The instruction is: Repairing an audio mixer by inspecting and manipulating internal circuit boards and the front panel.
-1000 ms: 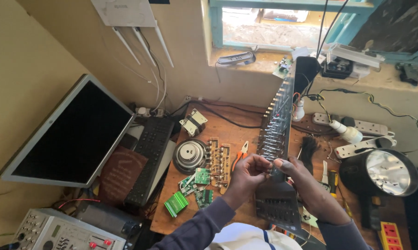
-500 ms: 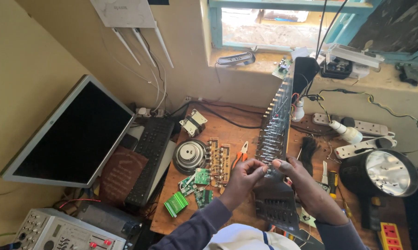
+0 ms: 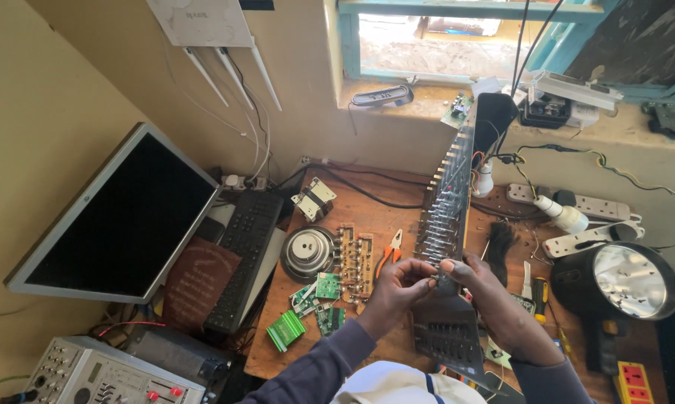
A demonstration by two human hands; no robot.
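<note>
Head view, looking down on a cluttered wooden workbench [image 3: 397, 217]. Both hands meet over a long dark panel [image 3: 448, 224] studded with rows of knobs, which leans from the person's lap up toward the window sill. Left hand [image 3: 397, 288] comes in from the left side of the panel, fingers curled, fingertips [image 3: 425, 275] pinching at a small knob in the rows near the panel's middle. Right hand [image 3: 481, 288] sits on the panel's right edge, thumb and fingertips pressed against the same spot, touching the left fingertips or just beside them. Both hands grasp at the panel; the exact knob is too small to tell apart. The panel's lower dark section [image 3: 446, 340] shows below the wrists, between the 2 sleeves.

Left of the hands on the bench: orange-handled pliers [image 3: 389, 251], brown circuit board [image 3: 356, 258], round silver speaker [image 3: 307, 253], several small green circuit boards [image 3: 307, 299], all near but apart from the left hand. Black keyboard [image 3: 244, 258] lies further left, beside a dark monitor [image 3: 120, 221]. Grey instrument with knobs [image 3: 105, 374] at the bottom left corner.

Right of the hands: a big round lamp [image 3: 629, 280], white power strip [image 3: 584, 203], white bulb [image 3: 565, 217], yellow-handled screwdriver [image 3: 539, 288] near the right wrist. White router [image 3: 199, 22] hangs on the wall above.
</note>
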